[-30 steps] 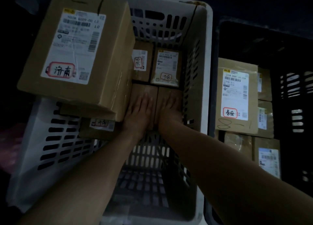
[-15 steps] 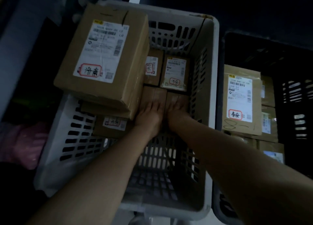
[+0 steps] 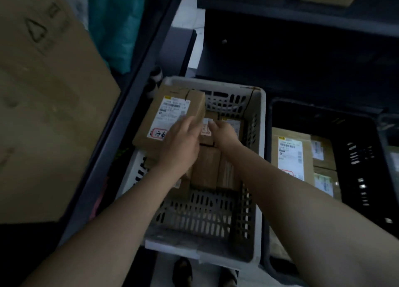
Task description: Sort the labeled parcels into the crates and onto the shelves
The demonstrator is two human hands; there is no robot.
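Left hand [image 3: 181,144] now up over 济南 parcel [image 3: 170,113]

The left hand [image 3: 181,145] and right hand [image 3: 225,135] are over labeled parcels [image 3: 169,113] in the white crate [image 3: 261,157].

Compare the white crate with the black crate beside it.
The white crate is pale, the black crate dark. The left hand and right hand reach into the white crate, neither into the black crate. A large parcel rises over the white crate's rim; the black crate's parcels lie flat inside. Both are slotted plastic.
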